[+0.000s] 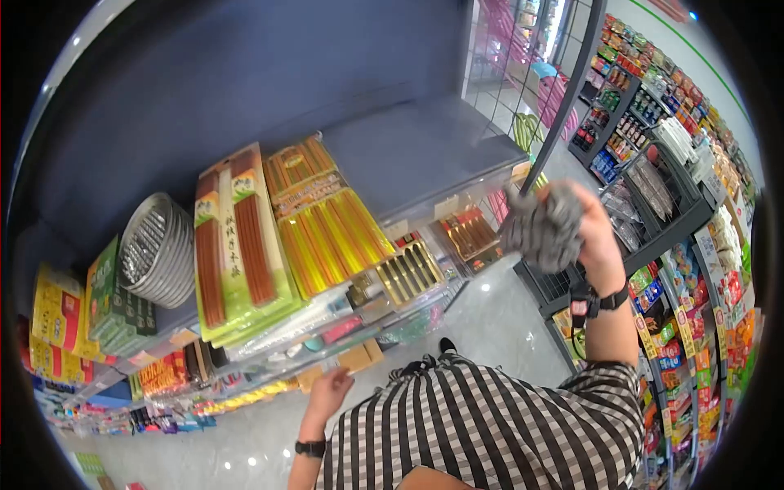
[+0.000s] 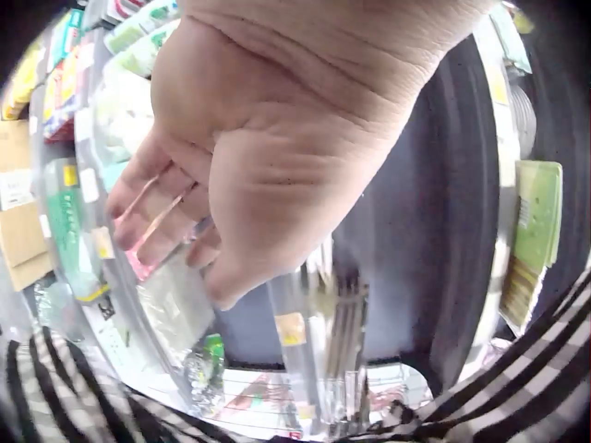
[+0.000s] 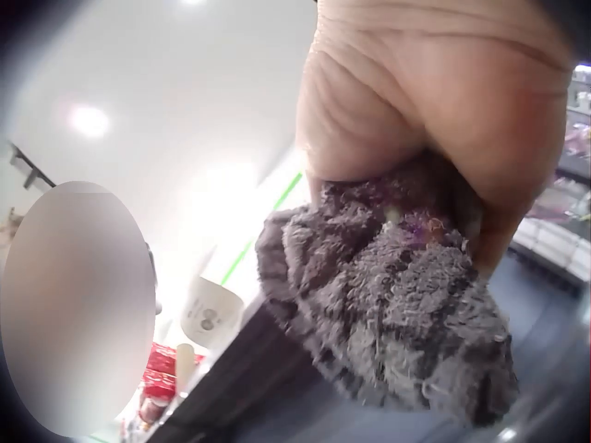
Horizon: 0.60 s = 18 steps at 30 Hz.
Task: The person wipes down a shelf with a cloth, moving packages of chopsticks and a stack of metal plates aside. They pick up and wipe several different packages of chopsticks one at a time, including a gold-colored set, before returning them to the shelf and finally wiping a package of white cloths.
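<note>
My right hand [image 1: 601, 243] is raised at the right, beside the wire grid at the shelf's end. It grips a bunched grey fluffy cloth [image 1: 542, 229]. Folds of the cloth [image 3: 397, 300] spill out below the palm in the right wrist view, and the fingers behind it are mostly hidden. Low in front of the shelf hangs my left hand [image 1: 330, 394], holding nothing, its fingers [image 2: 159, 208] loosely bent in the left wrist view. Closest to the cloth on the shelving are the dark shelf board [image 1: 408, 143] and a brown boxed set [image 1: 469, 235] below it.
Chopstick packs [image 1: 331, 237], a stack of foil bowls [image 1: 159, 253] and green boxes [image 1: 114, 298] stand along the upper shelf. The wire grid [image 1: 498, 77] closes its end. A dark basket rack [image 1: 653, 196] and snack shelves [image 1: 674, 327] stand at the right, across the grey floor [image 1: 490, 327].
</note>
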Each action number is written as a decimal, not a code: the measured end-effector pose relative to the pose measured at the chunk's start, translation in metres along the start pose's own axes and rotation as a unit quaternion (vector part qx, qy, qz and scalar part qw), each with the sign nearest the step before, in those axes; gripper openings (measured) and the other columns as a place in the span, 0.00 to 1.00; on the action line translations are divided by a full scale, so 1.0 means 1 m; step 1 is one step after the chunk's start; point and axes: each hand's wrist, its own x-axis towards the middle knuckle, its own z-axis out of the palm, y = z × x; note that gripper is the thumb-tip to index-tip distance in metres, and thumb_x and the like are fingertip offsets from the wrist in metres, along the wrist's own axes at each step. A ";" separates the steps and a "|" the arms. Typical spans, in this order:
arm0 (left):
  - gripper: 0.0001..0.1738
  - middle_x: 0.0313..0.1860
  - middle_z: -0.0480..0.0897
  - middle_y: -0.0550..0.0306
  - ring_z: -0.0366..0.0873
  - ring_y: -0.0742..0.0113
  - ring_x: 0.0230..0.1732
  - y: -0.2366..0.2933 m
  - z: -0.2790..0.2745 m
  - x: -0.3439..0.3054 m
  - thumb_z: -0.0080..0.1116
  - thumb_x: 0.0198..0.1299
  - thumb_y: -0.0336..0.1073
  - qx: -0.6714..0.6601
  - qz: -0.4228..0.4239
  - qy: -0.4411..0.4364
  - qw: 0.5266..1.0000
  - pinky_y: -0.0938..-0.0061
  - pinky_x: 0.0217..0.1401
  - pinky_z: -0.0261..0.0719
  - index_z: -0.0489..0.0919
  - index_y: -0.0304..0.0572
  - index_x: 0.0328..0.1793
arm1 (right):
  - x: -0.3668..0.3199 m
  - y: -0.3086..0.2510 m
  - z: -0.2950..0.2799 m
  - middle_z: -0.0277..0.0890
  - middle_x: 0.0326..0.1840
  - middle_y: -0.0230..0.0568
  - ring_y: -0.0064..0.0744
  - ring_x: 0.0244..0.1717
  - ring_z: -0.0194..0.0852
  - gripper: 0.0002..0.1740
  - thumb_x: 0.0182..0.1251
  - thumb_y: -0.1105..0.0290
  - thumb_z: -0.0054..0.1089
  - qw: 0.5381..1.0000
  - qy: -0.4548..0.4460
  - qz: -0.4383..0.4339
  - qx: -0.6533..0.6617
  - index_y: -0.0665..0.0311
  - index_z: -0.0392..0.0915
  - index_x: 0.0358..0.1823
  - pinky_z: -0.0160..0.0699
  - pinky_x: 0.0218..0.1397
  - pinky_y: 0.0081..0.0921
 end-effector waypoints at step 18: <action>0.30 0.27 0.80 0.49 0.78 0.69 0.20 0.150 0.092 0.148 0.70 0.51 0.41 -0.142 -0.208 0.254 0.934 0.76 0.15 0.72 0.73 0.23 0.52 | -0.079 0.158 -0.113 0.78 0.43 0.33 0.21 0.45 0.72 0.17 0.59 0.77 0.62 0.946 -0.216 0.240 -0.017 0.71 0.75 0.51 0.72 0.52 0.21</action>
